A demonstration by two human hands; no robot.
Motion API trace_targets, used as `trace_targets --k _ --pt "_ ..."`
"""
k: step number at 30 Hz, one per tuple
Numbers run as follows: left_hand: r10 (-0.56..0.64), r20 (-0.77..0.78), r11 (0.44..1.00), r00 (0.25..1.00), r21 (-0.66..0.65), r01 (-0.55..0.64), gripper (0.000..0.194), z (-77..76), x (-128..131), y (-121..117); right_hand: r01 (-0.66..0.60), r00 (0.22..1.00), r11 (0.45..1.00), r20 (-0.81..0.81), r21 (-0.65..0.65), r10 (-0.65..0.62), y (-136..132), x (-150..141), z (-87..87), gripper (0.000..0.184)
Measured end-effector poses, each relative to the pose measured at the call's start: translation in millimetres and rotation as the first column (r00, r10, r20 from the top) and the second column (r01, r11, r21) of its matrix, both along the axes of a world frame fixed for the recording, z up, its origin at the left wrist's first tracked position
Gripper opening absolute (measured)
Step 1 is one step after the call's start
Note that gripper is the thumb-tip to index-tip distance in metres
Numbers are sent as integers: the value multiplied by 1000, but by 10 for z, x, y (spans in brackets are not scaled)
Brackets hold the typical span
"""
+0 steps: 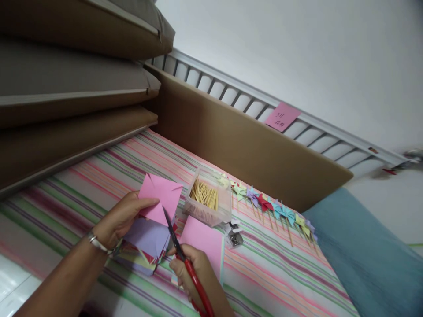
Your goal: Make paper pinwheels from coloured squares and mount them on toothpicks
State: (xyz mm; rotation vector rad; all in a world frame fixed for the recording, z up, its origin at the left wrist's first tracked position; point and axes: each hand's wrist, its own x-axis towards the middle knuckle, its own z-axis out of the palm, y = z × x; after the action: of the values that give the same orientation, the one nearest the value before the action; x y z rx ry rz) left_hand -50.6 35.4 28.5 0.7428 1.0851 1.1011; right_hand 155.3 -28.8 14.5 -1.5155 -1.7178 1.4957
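My left hand [130, 215] pinches a square of pink paper [161, 193] by its left side, thumb on top. Short slits run in from two of its upper corners. In my right hand [194, 264] is a pair of scissors [198, 284] with red handles, the dark blades pointing up at the paper's lower right edge. Whether the blades touch the paper I cannot tell. Below the pink square lie a purple sheet [147, 237] and other coloured papers with cuts in them. A stack of pink sheets [201, 240] rests just beyond my right hand.
A clear plastic box [223, 207] holds many thin wooden sticks [205, 193]. Beside it is a small open box [234, 240] of tiny metal pieces. Several paper pinwheels [264, 202] on sticks lie along the brown board [231, 127]. Stacked cushions [72, 75] rise at the left.
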Motion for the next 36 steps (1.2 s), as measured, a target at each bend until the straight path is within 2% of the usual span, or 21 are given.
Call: trace_targets --k 5,12,26,33,36 --pt "-40 -11 997 999 60 41 14 5 14 -17 31 999 999 -25 -17 -31 -2 1 -49 21" --pt "-38 34 999 999 40 37 13 61 39 -22 42 997 999 -61 -17 -43 6 12 -93 22" --pt "-43 54 999 998 34 41 13 54 34 -26 41 993 998 -109 -48 -46 -4 21 -130 20" --pt "-61 47 997 997 45 59 16 31 43 -14 53 998 997 -40 -51 -55 5 -21 -81 21" --pt "-21 56 1000 998 19 20 17 7 39 1 23 1000 1000 14 3 -23 15 -14 -29 20"
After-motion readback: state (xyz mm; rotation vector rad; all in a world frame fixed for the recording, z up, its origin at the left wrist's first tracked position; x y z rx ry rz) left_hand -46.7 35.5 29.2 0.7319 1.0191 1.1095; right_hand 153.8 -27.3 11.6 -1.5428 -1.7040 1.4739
